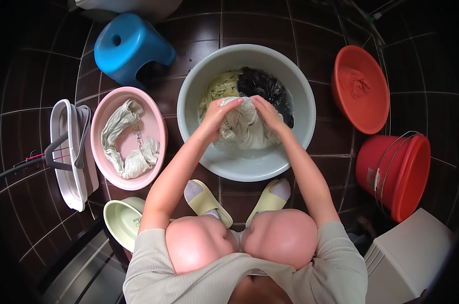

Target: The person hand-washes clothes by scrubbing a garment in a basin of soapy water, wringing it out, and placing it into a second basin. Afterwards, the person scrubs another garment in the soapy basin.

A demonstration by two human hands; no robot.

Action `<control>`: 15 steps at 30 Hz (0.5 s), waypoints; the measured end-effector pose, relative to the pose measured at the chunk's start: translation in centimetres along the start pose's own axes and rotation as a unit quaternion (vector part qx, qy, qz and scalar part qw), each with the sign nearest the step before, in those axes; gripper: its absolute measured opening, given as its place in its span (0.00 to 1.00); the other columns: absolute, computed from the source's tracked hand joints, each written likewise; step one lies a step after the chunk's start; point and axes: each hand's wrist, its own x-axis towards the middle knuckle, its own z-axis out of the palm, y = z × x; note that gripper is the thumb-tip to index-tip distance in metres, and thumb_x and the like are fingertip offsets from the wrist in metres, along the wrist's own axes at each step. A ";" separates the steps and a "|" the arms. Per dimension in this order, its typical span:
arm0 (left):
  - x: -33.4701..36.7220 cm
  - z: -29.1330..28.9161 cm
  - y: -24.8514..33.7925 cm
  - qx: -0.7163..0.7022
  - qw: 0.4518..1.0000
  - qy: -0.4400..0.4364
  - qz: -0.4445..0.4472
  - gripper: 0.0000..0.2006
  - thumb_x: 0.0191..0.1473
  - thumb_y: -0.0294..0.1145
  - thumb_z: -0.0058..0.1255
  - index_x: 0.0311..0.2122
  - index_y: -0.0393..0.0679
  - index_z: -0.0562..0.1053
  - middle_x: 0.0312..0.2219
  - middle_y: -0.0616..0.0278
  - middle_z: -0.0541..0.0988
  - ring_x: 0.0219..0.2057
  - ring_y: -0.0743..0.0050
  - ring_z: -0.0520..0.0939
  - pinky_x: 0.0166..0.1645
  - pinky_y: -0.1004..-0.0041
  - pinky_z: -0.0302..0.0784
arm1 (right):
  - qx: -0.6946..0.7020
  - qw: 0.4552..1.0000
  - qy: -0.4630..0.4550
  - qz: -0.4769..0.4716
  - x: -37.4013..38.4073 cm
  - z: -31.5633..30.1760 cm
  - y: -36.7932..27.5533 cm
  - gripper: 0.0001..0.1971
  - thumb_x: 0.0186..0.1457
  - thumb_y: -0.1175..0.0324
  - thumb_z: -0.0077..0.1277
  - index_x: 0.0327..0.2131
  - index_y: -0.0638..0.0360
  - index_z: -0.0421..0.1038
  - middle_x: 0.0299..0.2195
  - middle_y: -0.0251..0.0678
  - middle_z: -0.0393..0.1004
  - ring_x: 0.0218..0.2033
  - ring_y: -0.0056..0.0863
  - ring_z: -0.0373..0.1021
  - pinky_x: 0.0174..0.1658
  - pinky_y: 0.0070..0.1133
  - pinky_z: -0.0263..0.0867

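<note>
A large grey-white basin (186, 91) stands on the floor in front of me, with water and laundry in it. Both my hands are over it, gripping a wet off-white cloth (247, 126) that hangs down into the water. My left hand (218, 115) closes on the cloth's upper left side, my right hand (266, 112) on its upper right. Just beyond my hands, a black garment (265, 86) floats at the right. Beside it at the left, a yellowish cloth (222, 87) lies partly under water.
Left of the basin, a pink basin (162, 119) holds a twisted pale cloth (120, 126). Around it are a blue stool (125, 48), collapsible white basins (62, 172) and a pale green basin (120, 223). At the right are a red basin (361, 101) and a red bucket (386, 167).
</note>
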 end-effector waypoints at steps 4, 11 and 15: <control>-1.3 -0.7 2.9 -0.026 0.999 -0.031 0.013 0.09 0.41 0.24 0.53 0.31 0.36 0.71 0.27 0.59 0.76 0.27 0.74 0.78 0.34 0.75 0.74 | -0.245 0.937 -0.246 0.032 -0.7 -3.3 -0.6 0.22 0.48 0.48 0.45 0.34 0.59 0.70 0.29 0.43 0.70 0.34 0.39 0.67 0.40 0.27 0.60; -1.7 -3.1 4.4 0.007 0.999 0.000 0.050 0.10 0.38 0.22 0.53 0.31 0.35 0.70 0.26 0.59 0.76 0.26 0.73 0.78 0.33 0.76 0.73 | -0.241 0.956 -0.165 0.021 -2.0 -5.7 -5.7 0.16 0.37 0.59 0.59 0.25 0.61 0.71 0.22 0.40 0.72 0.26 0.35 0.70 0.31 0.24 0.64; -1.7 -3.9 4.7 0.061 0.997 0.007 0.044 0.15 0.38 0.25 0.55 0.34 0.36 0.67 0.27 0.60 0.75 0.28 0.75 0.77 0.35 0.76 0.72 | -0.247 0.958 -0.139 -0.041 -2.1 -6.5 -10.4 0.16 0.38 0.59 0.59 0.26 0.61 0.70 0.22 0.40 0.72 0.26 0.35 0.70 0.31 0.24 0.64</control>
